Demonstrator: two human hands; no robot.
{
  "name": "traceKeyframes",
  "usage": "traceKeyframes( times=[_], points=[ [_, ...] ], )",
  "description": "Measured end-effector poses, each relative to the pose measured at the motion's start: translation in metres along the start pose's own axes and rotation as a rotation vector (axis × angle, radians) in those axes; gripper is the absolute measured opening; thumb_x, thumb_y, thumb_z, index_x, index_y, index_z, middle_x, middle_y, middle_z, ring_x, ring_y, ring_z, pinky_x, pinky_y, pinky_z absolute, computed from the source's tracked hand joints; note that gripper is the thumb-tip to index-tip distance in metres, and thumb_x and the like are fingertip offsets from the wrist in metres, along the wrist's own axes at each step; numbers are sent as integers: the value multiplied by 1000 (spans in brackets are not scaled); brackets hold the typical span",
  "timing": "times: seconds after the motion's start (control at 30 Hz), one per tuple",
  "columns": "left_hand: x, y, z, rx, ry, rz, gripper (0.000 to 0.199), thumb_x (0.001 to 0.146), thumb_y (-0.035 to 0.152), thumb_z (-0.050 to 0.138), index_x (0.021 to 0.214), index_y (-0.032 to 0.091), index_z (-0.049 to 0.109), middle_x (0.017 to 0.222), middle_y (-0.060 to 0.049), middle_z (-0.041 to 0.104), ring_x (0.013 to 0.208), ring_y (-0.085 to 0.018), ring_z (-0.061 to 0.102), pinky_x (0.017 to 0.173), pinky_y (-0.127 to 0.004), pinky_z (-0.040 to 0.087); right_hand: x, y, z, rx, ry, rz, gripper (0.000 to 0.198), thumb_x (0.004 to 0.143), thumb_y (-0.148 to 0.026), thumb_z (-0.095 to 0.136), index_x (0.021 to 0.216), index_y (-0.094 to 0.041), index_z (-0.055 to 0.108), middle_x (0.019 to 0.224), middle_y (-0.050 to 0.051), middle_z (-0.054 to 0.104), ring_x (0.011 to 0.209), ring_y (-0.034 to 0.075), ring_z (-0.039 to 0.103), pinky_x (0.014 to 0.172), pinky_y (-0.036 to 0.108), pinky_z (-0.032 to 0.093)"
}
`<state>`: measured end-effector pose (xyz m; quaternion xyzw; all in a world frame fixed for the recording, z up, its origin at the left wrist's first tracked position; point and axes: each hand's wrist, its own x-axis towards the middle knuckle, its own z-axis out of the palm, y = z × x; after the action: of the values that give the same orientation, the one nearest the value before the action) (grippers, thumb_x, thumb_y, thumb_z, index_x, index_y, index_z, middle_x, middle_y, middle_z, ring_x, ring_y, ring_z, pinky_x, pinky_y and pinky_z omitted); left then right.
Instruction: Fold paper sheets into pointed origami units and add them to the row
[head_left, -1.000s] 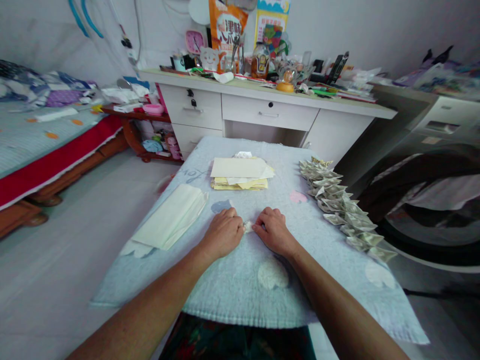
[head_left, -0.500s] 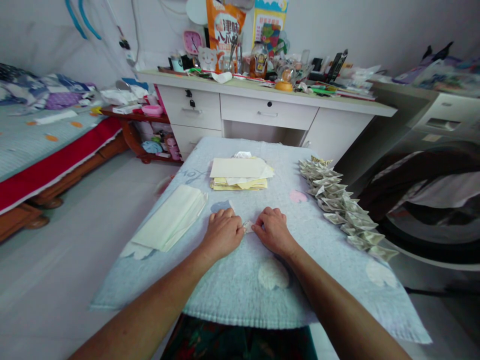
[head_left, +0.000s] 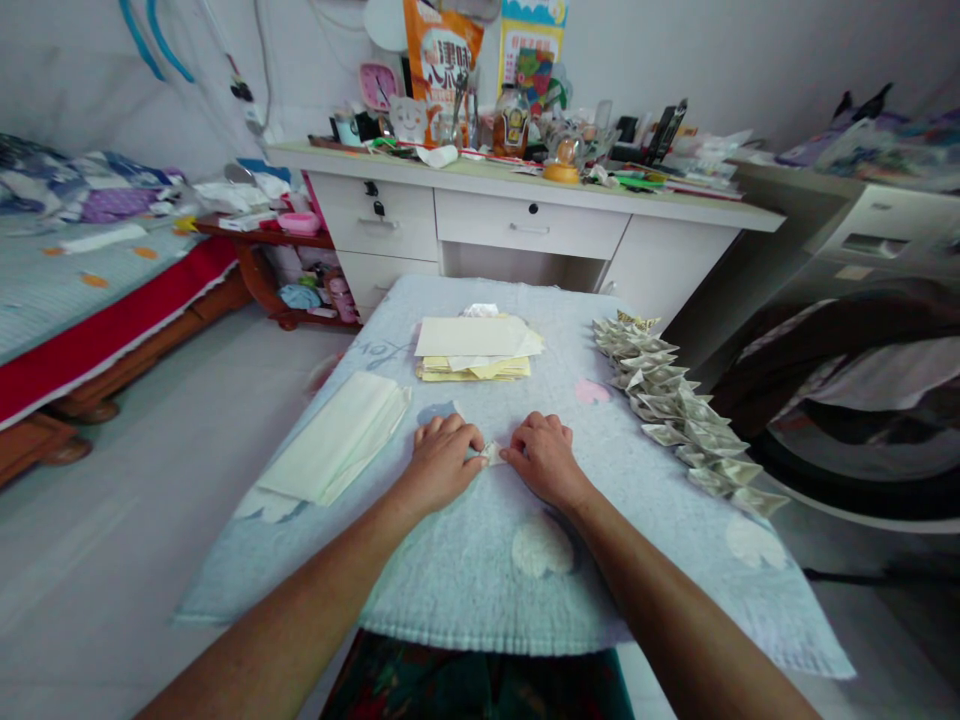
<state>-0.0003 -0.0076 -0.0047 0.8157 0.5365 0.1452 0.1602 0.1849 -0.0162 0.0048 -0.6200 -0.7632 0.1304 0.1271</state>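
A small piece of folded paper (head_left: 493, 454) lies on the cloth-covered table between my two hands. The thumb and forefinger of my left hand (head_left: 444, 460) curl at its left end, with a small gap showing behind their tips. My right hand (head_left: 546, 458) pinches the right end, its other fingers bent down. Much of the paper is small or covered, so its exact shape cannot be made out. Beyond the hands sits a stack of cream and yellow paper (head_left: 472, 338). Left of my left hand lies a pile of pale folded sheets (head_left: 337, 435).
Several pointed folded-paper pieces (head_left: 675, 410) stand in rows along the table's right side. A pale blue cloth (head_left: 442, 590) covers the table. Behind it is a cluttered white desk (head_left: 525, 215); a washing machine (head_left: 877, 300) stands right and a bed (head_left: 97, 290) left.
My left thumb and forefinger have parted slightly at the paper's left end. My right hand keeps its pinch. The whole view has shifted a little.
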Motion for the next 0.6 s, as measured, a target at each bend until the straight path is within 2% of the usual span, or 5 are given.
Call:
traceKeyframes(
  times=[0.13, 0.3, 0.6],
  points=[
    [0, 1, -1, -8, -16, -12, 14, 80, 33, 60, 91, 24, 62, 100, -3, 59, 98, -24, 48, 81, -36, 30, -3, 3, 1, 8, 13, -26, 22, 88, -37, 58, 77, -19, 63, 93, 6, 56, 91, 21, 44, 77, 35, 27],
    [0, 2, 0, -38, -9, 8, 13, 80, 31, 59, 92, 23, 60, 99, -2, 59, 97, -23, 48, 81, -35, 30, -7, 4, 4, 39, 75, -121, 23, 86, -42, 59, 86, -19, 60, 94, 6, 53, 94, 23, 43, 80, 36, 29],
    [1, 3, -6, -231, 6, 172, 4, 78, 19, 57, 82, 20, 55, 85, -2, 61, 87, -20, 51, 78, -32, 36, -4, 3, 2, 130, 16, -155, 17, 81, -34, 67, 80, -19, 59, 92, 4, 53, 91, 21, 43, 77, 34, 29]
  ],
)
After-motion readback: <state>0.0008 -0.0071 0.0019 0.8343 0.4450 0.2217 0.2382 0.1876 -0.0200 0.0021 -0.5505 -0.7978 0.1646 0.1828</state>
